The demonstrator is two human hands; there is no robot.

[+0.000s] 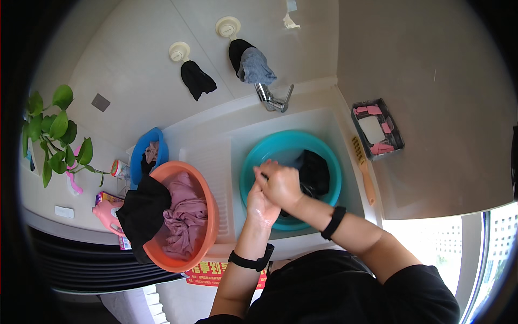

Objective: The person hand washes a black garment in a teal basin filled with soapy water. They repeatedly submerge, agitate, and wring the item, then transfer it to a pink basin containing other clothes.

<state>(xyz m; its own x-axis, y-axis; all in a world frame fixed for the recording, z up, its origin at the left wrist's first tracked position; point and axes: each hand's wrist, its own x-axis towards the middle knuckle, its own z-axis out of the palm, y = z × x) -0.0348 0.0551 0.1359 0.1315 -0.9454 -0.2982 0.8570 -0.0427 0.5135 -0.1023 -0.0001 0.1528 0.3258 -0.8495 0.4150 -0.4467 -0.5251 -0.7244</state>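
Observation:
Over the teal basin [336, 182] in the sink, my two hands are pressed together. My right hand [285, 184] is curled into a fist on top of my left hand [259, 202], whose palm is turned up and wet. A small dark bit of what looks like cloth shows between the fingers; most of it is hidden by the hands. Just behind them, a bunched black cloth [315, 172] lies in cloudy water in the basin. Both wrists wear black bands.
An orange basin [212, 218] holds pink clothing [186, 206], with a black garment [145, 206] over its rim. A blue basin [162, 148] stands behind. Chrome faucet [275, 104] is at the back. Right ledge: wooden-handled brush [367, 184] and soap tray [398, 141].

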